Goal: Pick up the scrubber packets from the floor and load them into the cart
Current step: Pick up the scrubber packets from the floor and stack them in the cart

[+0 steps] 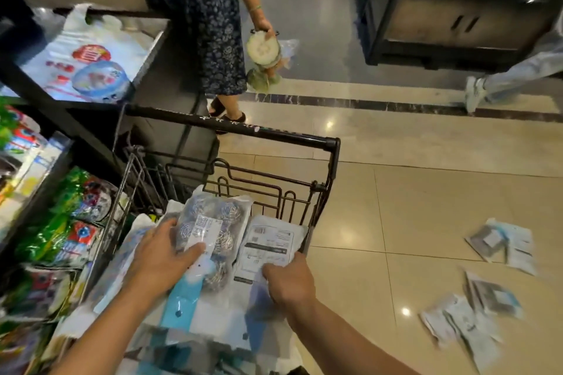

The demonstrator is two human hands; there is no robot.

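Two scrubber pkts are held over the cart. The steel-wool packet (210,228), clear w/ silvery scourer balls and a white label, lies on top of the pile in the cart (330,161); the left hand (161,256) rests on it, fingers laid fairly straight across its near-left part, thumb side toward the label. Just right of it, touching, a white packet (268,240) w/ printed back text and barcode is gripped at its near edge by the right hand (289,280), fingers curled round the edge. Under both, more pkts are stacked in the basket, incl. one w/ a pale-blue strip (182,298); the lower ones are blurred.

The cart is black wire w/ a black handle bar at the far end. More packets are left on the tiled floor (411,207) to the right, well apart from the cart: one pair (502,242) further off, a looser cluster (469,313) nearer; all blurred.

Left of the cart, shelves (42,119) are seen w/ green and red packaged goods (70,222), and a white printed bag (88,61) on an upper shelf. Beyond the cart a person in a dark-blue patterned dress (201,15) is standing, w/ a bag of produce (263,55) held in one hand. A dark cabinet (457,9) is at far right, and another person's leg and shoe (475,91) beside it.
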